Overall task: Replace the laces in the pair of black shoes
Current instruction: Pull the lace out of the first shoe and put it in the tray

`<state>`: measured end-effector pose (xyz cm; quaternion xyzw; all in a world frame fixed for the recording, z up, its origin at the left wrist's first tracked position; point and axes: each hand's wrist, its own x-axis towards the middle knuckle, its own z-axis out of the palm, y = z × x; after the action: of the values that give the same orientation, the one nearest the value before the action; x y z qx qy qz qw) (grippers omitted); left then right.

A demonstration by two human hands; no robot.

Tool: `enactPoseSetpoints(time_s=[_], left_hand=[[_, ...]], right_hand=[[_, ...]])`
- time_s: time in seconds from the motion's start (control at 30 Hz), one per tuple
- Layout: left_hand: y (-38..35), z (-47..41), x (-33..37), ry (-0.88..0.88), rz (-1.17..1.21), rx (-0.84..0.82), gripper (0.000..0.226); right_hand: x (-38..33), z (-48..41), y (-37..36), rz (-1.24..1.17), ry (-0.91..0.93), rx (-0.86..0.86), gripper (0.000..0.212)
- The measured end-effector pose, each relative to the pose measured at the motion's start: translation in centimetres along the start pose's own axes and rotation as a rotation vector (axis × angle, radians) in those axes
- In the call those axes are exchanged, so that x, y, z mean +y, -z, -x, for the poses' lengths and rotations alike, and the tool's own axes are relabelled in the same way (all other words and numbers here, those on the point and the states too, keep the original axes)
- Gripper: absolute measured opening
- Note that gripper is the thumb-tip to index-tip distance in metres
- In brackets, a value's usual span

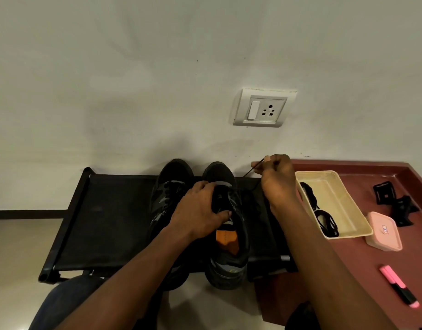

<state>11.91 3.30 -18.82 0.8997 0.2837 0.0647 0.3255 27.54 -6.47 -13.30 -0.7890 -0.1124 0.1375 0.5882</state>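
Two black shoes stand side by side on a black fabric rack, toes toward the wall. The left shoe lies partly under my left forearm. The right shoe has an orange insole showing. My left hand grips the tongue and upper of the right shoe. My right hand is raised to the right of that shoe's toe, pinching a thin black lace that runs down toward the eyelets. How far the lace is threaded is hidden by my hands.
A cream tray holding dark goggles sits on a reddish-brown table to the right. There too lie a pink lidded box, a pink highlighter and a black clip-like object. A wall socket is above.
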Motion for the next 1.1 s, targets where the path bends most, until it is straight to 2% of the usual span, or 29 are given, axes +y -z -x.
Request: enactPoseSetpoints(time_s=[0.07,0.13,0.2,0.27,0.33,0.4,0.47,0.63,0.77,0.93,1.1], left_hand=[[0.0,0.0,0.0,0.0,-0.005,-0.001,0.082],[0.0,0.0,0.0,0.001,-0.006,0.001,0.081],[0.0,0.1,0.1,0.003,-0.008,-0.001,0.081],[0.0,0.1,0.1,0.008,-0.014,-0.001,0.081],[0.0,0.0,0.1,0.004,-0.011,-0.006,0.08],[0.0,0.0,0.1,0.002,-0.015,-0.012,0.08],[0.0,-0.1,0.1,0.01,-0.029,-0.013,0.082],[-0.2,-0.1,0.1,0.012,-0.025,-0.012,0.081],[-0.2,-0.1,-0.1,0.008,-0.006,-0.006,0.078],[-0.3,-0.1,-0.1,-0.002,0.008,0.006,0.076],[-0.1,-0.1,0.0,0.017,-0.003,-0.011,0.08]], right_hand=[[-0.3,-0.4,-0.2,-0.353,-0.135,-0.018,0.014],[-0.1,-0.7,-0.1,-0.44,-0.206,-0.047,0.012],[0.2,-0.5,0.1,-0.146,-0.151,-0.129,0.008],[0.5,0.1,0.1,0.279,0.022,-0.27,0.009],[0.7,0.8,-0.1,0.576,0.138,-0.411,0.014],[0.7,1.6,-0.7,0.779,0.167,-0.519,0.016],[0.7,2.0,-1.1,0.852,0.146,-0.546,0.012],[0.8,2.1,-1.3,0.822,0.072,-0.579,0.008],[1.1,1.7,-1.1,0.823,0.061,-0.58,0.017],[0.9,0.4,0.2,0.518,-0.086,-0.452,0.019],[0.2,-0.1,0.9,0.092,-0.199,-0.205,0.021]])
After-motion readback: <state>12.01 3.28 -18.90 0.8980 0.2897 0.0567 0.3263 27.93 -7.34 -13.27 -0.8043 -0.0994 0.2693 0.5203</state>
